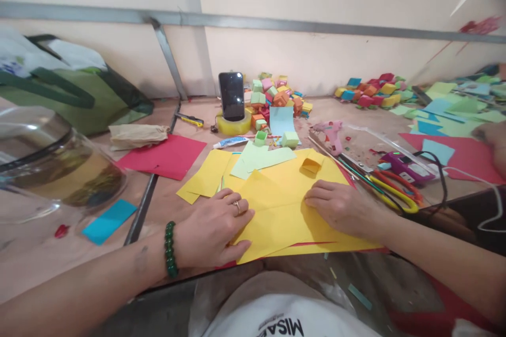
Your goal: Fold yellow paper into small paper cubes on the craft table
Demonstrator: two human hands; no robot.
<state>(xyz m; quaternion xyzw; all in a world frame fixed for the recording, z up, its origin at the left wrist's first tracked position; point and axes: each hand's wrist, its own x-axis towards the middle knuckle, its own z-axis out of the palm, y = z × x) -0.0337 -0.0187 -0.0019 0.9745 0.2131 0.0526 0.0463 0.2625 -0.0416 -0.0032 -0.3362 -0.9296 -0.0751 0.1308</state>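
Observation:
Yellow paper sheets (276, 221) lie at the table's front edge, the top one showing a crease across it. My left hand (217, 226), with a ring and a green bead bracelet, rests on their left side with its fingers apart. On the right side my right hand (336, 205) has its fingers together at the paper; its fingertips press down on the sheet. A small folded yellow piece (312, 164) sits just beyond my right hand. Pale green strips (261, 159) lie on the far part of the yellow paper, beside a small green paper box (290, 139).
A glass pot (59, 168) stands at the left near a blue paper (109, 221). Behind are a phone (232, 96) on a tape roll and heaped paper cubes (276, 97). A pink glue gun (332, 134) and scissors (395, 195) lie right. Another person's hand shows at the far right.

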